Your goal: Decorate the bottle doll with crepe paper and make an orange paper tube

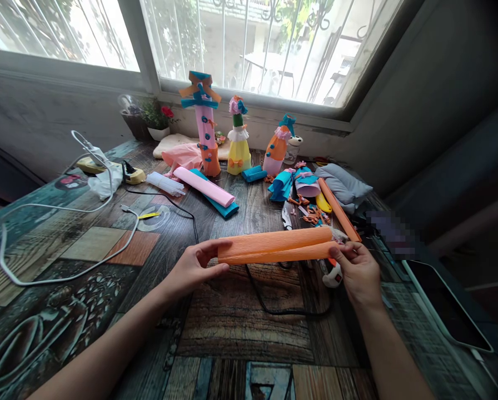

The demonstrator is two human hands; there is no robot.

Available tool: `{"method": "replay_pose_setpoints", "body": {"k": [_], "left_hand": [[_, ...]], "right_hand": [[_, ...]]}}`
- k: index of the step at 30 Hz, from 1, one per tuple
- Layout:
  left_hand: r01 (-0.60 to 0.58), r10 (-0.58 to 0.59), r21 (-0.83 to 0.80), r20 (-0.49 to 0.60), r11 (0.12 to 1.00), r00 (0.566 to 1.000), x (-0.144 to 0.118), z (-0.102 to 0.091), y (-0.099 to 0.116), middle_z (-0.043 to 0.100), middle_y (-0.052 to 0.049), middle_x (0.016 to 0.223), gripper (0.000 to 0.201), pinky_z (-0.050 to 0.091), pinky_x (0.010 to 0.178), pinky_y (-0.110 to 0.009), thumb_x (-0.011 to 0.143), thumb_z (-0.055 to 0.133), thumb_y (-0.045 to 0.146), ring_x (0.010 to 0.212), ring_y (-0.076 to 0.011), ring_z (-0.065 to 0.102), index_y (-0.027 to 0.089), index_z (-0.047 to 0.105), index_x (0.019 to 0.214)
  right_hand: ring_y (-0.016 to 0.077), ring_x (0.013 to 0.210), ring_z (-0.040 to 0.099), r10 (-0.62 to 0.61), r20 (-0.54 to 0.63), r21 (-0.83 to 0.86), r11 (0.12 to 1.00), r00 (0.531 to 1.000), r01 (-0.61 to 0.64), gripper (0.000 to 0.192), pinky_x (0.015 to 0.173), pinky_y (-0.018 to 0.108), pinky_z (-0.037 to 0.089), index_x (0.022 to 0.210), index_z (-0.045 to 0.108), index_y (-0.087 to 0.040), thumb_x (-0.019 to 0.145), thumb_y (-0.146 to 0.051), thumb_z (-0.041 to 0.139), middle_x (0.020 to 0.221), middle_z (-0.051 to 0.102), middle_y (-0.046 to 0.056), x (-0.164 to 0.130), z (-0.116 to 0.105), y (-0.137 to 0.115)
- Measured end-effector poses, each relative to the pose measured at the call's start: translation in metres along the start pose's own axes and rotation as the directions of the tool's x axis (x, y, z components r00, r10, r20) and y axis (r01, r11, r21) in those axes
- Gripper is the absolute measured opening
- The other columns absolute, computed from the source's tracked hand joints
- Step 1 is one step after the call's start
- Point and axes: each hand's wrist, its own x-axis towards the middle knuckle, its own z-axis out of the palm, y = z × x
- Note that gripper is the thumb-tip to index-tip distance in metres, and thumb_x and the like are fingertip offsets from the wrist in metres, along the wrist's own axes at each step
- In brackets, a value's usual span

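Note:
A long folded roll of orange crepe paper (276,246) is held level above the table between both hands. My left hand (195,265) pinches its left end between thumb and fingers. My right hand (357,269) grips its right end, next to a small white and orange object (333,275) lying on the table just under it.
Pink and blue paper rolls (209,190), three dressed bottle dolls (237,145), paper scraps, scissors (286,216) and a second orange roll (339,212) lie farther back. White cables (57,210) and a black cord (269,303) cross the patterned table (215,339). A dark tablet (444,303) sits at right.

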Motion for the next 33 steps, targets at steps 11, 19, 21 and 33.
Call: {"method": "replay_pose_setpoints", "body": {"k": [11,19,21,33], "left_hand": [[0.020,-0.020,-0.013,-0.009,1.000,1.000,-0.0003,-0.0011,-0.0024,0.069,-0.009,0.115,0.043,0.047,0.099,-0.041,0.064,0.079,0.021,0.111,-0.0269,0.061,0.016,0.066,0.105],[0.006,-0.006,-0.044,-0.008,0.999,1.000,0.0006,0.0008,-0.0014,0.070,-0.009,0.112,0.041,0.044,0.102,-0.044,0.063,0.080,0.021,0.109,-0.0274,0.062,0.017,0.068,0.102],[0.011,-0.011,-0.053,-0.009,0.999,1.000,0.0006,0.0015,-0.0008,0.070,-0.009,0.112,0.041,0.043,0.103,-0.045,0.063,0.080,0.022,0.110,-0.0281,0.061,0.017,0.068,0.102],[0.075,-0.077,-0.051,-0.036,0.996,0.996,-0.0010,0.0051,0.0028,0.068,-0.011,0.115,0.046,0.047,0.099,-0.044,0.060,0.082,0.027,0.109,-0.0304,0.061,0.015,0.067,0.103]], "right_hand": [[0.0082,0.058,0.060,0.030,-0.013,0.022,0.999,0.999,-0.029,0.045,0.059,0.017,0.051,0.067,0.052,-0.019,0.047,-0.035,0.089,0.061,0.059,-0.007,0.0018,-0.0013,0.0010],[0.0107,0.057,0.061,0.022,-0.010,0.000,1.000,1.000,-0.022,0.043,0.058,0.021,0.053,0.067,0.051,-0.020,0.049,-0.035,0.088,0.061,0.059,-0.006,0.0009,-0.0011,0.0007],[0.0099,0.058,0.060,0.018,-0.009,-0.002,1.000,1.000,-0.018,0.043,0.060,0.020,0.053,0.067,0.051,-0.020,0.049,-0.035,0.088,0.061,0.058,-0.006,0.0009,-0.0011,0.0013],[0.0100,0.058,0.060,-0.013,-0.012,-0.015,1.000,1.000,0.013,0.042,0.061,0.021,0.054,0.065,0.051,-0.020,0.050,-0.035,0.087,0.061,0.057,-0.006,0.0014,0.0000,0.0039]]}}
